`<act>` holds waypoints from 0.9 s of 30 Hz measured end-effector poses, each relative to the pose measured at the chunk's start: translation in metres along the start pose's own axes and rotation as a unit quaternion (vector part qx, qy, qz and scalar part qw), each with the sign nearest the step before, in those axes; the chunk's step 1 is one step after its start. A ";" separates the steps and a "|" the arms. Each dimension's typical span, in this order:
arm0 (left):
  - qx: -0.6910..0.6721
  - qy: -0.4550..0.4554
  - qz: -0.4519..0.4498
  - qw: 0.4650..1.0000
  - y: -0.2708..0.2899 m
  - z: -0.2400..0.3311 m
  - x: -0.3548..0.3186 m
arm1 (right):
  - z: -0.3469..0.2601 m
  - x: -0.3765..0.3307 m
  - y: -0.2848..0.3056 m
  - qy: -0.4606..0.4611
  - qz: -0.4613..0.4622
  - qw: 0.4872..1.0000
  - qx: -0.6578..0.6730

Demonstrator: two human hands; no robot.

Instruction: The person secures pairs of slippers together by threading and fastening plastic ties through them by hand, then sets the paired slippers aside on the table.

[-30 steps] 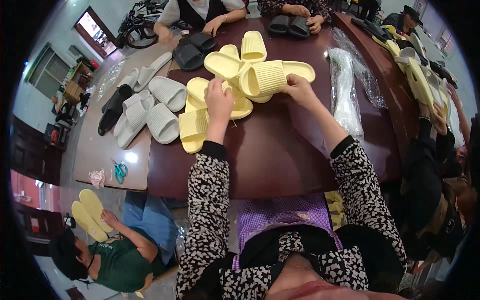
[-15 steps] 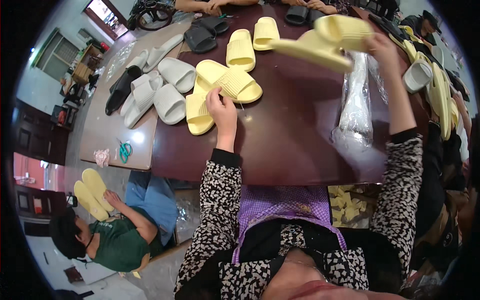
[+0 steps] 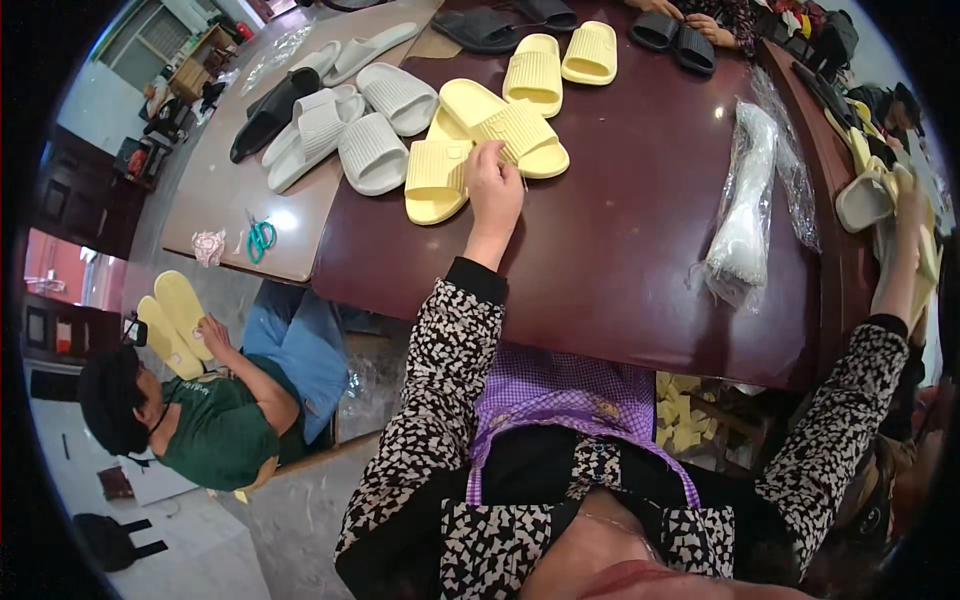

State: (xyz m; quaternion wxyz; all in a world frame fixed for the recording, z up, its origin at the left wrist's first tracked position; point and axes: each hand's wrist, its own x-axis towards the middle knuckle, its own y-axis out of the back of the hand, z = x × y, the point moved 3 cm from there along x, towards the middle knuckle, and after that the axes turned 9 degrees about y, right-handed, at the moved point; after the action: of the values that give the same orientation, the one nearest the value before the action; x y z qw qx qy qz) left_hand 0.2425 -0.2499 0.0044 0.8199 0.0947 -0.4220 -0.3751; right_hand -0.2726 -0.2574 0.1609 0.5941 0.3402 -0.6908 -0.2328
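My left hand is over the near edge of a cluster of yellow slippers, its fingers curled together. Its fingertips lie between one yellow slipper and another yellow slipper that rests across others; whatever they pinch is too small to make out. Far to the right, my right hand reaches to the table's edge, among stacked slippers. A pale yellow slipper is against that hand, and a grey slipper lies just left of it. The right fingers are small and partly hidden.
Grey slippers and a black slipper lie on the left. A clear plastic bag of white strips lies right of centre. Teal scissors are near the left edge. A seated person holds yellow slippers; another person's hands touch black slippers.
My right hand has swung from above the table to the slipper stack at the far right, carrying the yellow slippers. My left hand stays by the yellow cluster. The view has shifted.
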 end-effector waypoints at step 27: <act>-0.039 0.116 -0.644 0.755 -0.090 0.116 0.006 | -0.096 -0.134 -0.135 -0.168 -0.119 0.790 0.577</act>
State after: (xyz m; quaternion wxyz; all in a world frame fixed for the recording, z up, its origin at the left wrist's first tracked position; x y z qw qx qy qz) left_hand 0.1080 -0.2983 0.0379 0.4299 0.3549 -0.1477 -0.8170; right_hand -0.1445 -0.2384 -0.0080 0.1298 0.6547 -0.7396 0.0872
